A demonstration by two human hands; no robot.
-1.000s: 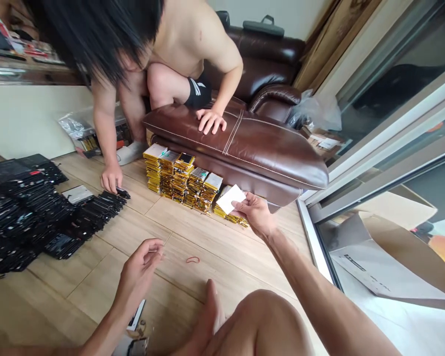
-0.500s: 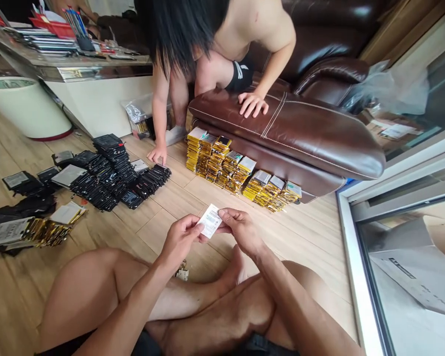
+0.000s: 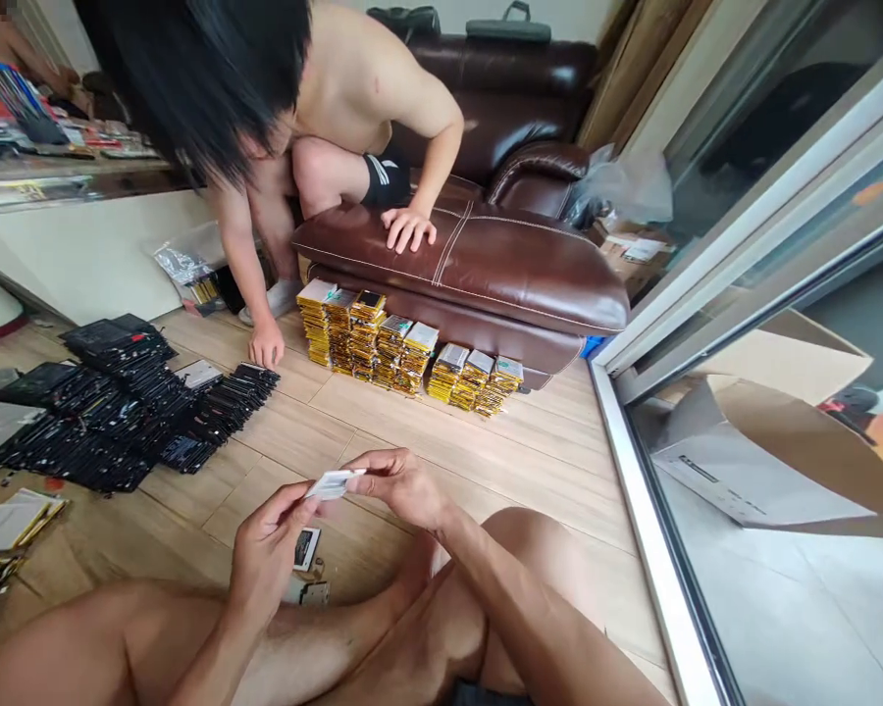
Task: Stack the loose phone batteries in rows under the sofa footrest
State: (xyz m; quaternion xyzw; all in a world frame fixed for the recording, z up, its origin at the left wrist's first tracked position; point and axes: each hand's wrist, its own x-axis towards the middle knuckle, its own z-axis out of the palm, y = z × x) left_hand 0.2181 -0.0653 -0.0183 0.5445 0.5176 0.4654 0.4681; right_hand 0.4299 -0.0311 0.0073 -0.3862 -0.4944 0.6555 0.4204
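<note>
Between my two hands is a small flat white battery (image 3: 333,484) with print on it, tilted so that I see it nearly edge-on. My left hand (image 3: 269,539) pinches its left end between thumb and fingers. On its right end my right hand (image 3: 404,490) has a pinch grip too. Below them, by my leg, a small black-and-white flat piece (image 3: 307,549) and a greyish piece (image 3: 314,593) lie on the wooden floor.
Black batteries (image 3: 118,402) are piled at left, gold-edged ones (image 3: 372,338) stacked along the brown footrest (image 3: 515,260). Another person's hand (image 3: 266,343) touches the black row's end. More gold-edged batteries (image 3: 15,525) lie lower left. A glass door frame (image 3: 633,500) runs along the right.
The view has turned to the right. In my hands the battery has tipped from showing its printed face to nearly edge-on. The other person's hand stays at the black row.
</note>
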